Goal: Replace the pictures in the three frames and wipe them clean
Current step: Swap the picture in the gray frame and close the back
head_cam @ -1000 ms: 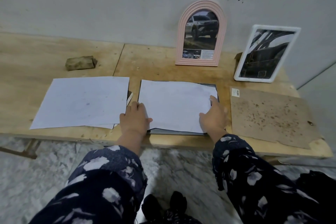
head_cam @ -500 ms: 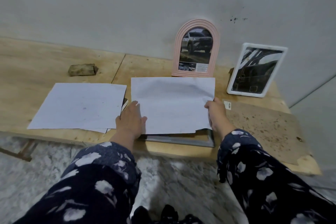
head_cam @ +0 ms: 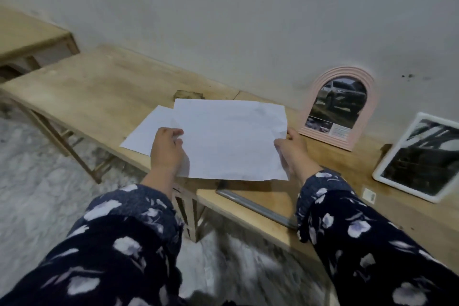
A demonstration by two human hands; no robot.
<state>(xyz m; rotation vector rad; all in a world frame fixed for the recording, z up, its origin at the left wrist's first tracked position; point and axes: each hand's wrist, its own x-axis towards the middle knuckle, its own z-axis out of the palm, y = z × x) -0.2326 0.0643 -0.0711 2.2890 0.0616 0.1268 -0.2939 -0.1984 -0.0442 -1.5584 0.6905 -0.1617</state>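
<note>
White sheet of paper [head_cam: 231,141] pinched at its side edges by left hand [head_cam: 167,150] and right hand [head_cam: 293,154], above wooden surface [head_cam: 99,92], grey frame [head_cam: 255,207] beneath

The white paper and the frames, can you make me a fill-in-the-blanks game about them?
1. The white sheet is held by ____ hands.
2. The arched frame against the wall is coloured ____.
3. The picture inside the arched frame shows a ____.
4. The white frame stands to the ____ of the arched frame.

Missing words: two; pink; car; right
</note>
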